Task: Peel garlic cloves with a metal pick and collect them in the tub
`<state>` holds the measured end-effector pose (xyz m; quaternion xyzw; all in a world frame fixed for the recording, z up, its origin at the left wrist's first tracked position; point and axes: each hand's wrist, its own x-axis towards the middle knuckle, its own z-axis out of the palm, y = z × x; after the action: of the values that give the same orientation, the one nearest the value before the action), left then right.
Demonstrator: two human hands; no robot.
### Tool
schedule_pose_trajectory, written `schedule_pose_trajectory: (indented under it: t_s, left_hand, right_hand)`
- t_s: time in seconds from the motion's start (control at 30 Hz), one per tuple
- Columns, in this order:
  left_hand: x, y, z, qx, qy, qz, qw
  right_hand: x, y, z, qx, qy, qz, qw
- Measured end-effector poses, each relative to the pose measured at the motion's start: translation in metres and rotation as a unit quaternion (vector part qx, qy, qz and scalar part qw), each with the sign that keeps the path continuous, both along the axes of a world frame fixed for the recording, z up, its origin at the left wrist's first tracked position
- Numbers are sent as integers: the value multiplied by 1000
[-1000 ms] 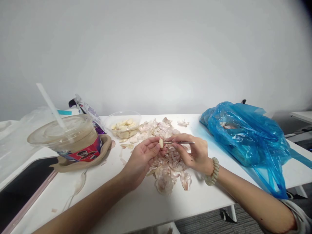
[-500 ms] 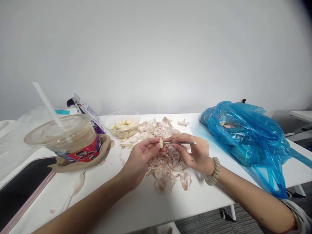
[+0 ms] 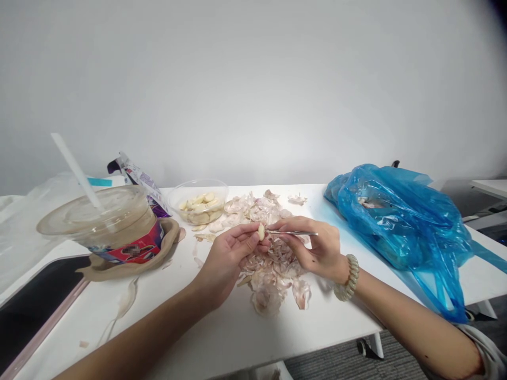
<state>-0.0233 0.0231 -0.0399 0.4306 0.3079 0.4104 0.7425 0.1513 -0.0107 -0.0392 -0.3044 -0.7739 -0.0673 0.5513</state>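
Observation:
Between its thumb and fingers, my left hand (image 3: pixel 229 258) pinches a pale garlic clove (image 3: pixel 261 231). My right hand (image 3: pixel 312 245) is closed on a thin metal tool (image 3: pixel 297 233), its tip at the clove's right side; whether it is a knife or tweezers I cannot make out. Under and behind both hands spreads a heap of garlic skins (image 3: pixel 273 279). A clear plastic bowl (image 3: pixel 174 203) holding several peeled garlic cloves (image 3: pixel 202 201) stands behind my left hand.
On the left, a large plastic cup with a straw (image 3: pixel 119 211) sits in a cardboard holder (image 3: pixel 170 237), beside a dark-screened device (image 3: pixel 35 311). A purple-and-white packet (image 3: pixel 144 182) leans behind it. A blue plastic bag (image 3: pixel 400 227) lies on the right of the white table (image 3: pixel 237 338).
Both hands stay in almost the same place. The clove has shifted or turned very slightly in my left fingers.

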Motion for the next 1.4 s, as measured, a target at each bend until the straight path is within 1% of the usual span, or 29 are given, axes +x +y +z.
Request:
schedule_pose_trajectory:
  t_s: [0.2, 0.6, 1.2, 1.4]
  left_hand:
    - [0, -1, 2, 3, 11, 2, 1000]
    - [0, 0, -1, 1, 2, 5, 1000]
    - [0, 1, -2, -3, 4, -11, 1000]
    - [1, -2, -1, -19, 3, -7, 1000]
  right_hand:
    - [0, 0, 2, 0, 0, 13, 1000]
    - [1, 0, 0, -6, -10, 19, 1000]
    - [0, 1, -1, 6, 3, 8, 1000]
    - [1, 1, 0, 2, 13, 0, 1000]
